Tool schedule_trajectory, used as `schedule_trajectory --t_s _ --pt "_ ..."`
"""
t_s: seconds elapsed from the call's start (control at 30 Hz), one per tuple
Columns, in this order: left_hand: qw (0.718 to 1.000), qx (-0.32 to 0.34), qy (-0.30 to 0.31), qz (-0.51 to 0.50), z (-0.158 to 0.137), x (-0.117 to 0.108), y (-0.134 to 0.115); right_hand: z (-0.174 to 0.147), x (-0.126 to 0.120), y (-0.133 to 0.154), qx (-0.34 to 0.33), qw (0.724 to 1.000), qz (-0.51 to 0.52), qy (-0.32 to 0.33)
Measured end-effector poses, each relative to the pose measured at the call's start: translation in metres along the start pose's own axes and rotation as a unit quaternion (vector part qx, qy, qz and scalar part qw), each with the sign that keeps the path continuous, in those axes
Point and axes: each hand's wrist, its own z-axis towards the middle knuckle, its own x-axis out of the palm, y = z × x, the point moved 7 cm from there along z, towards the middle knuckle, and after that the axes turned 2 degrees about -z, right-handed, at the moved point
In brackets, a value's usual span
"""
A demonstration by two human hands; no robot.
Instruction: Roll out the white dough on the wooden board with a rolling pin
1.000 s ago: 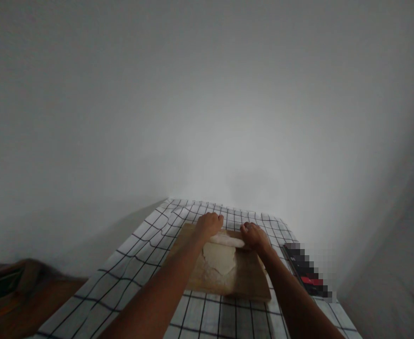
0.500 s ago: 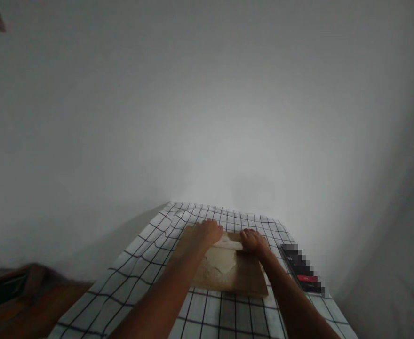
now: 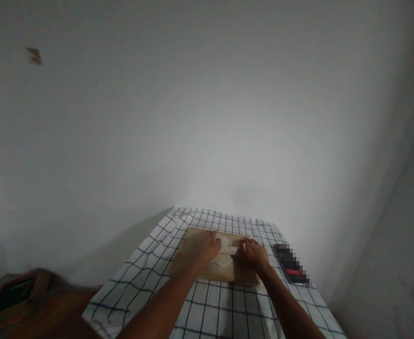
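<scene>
A flattened sheet of pale dough (image 3: pixel 221 262) lies on a wooden board (image 3: pixel 184 256). Across the dough rests a light rolling pin (image 3: pixel 229 250), held crosswise. My left hand (image 3: pixel 210 246) is closed over its left end, and my right hand (image 3: pixel 253 253) grips the right end. Both ends of the pin are hidden under my fingers. Dough shows on the far side of the pin as well as on the near side.
The board sits on a table with a white, black-checked cloth (image 3: pixel 207 306). To the right lies a dark flat item with a red band (image 3: pixel 295 272), partly pixelated. A plain wall (image 3: pixel 228 117) rises behind the table. Brown wooden furniture (image 3: pixel 41 301) stands at lower left.
Both hands have drawn the rolling pin a little toward me over the dough, leaving more dough showing beyond it. The camera view has shifted slightly left and up.
</scene>
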Motion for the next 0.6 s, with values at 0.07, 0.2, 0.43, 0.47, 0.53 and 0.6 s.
schedule_trajectory --t_s 0.07,0.2,0.43,0.47,0.53,0.6 --pt "1.0 0.01 -0.01 0.001 -0.013 0.0 -0.002 -0.009 -0.006 0.003 0.005 1.0 0.006 -0.005" --pt "0.997 0.079 -0.023 0.013 -0.037 0.004 -0.007 -0.021 -0.006 0.014 -0.014 1.0 -0.005 -0.002" --pt "0.995 0.093 -0.016 -0.013 -0.054 0.014 -0.005 -0.037 -0.014 0.026 0.024 0.999 0.023 -0.032" --pt "0.995 0.097 -0.019 -0.013 -0.054 0.014 -0.005 -0.038 -0.015 0.027 0.022 0.999 0.023 -0.031" --pt "0.994 0.109 -0.023 -0.015 -0.05 0.013 -0.006 -0.036 -0.016 0.027 0.023 0.999 0.019 -0.024" --pt "0.994 0.102 -0.026 -0.019 -0.044 0.011 -0.005 -0.031 -0.014 0.025 0.028 0.999 0.014 -0.014"
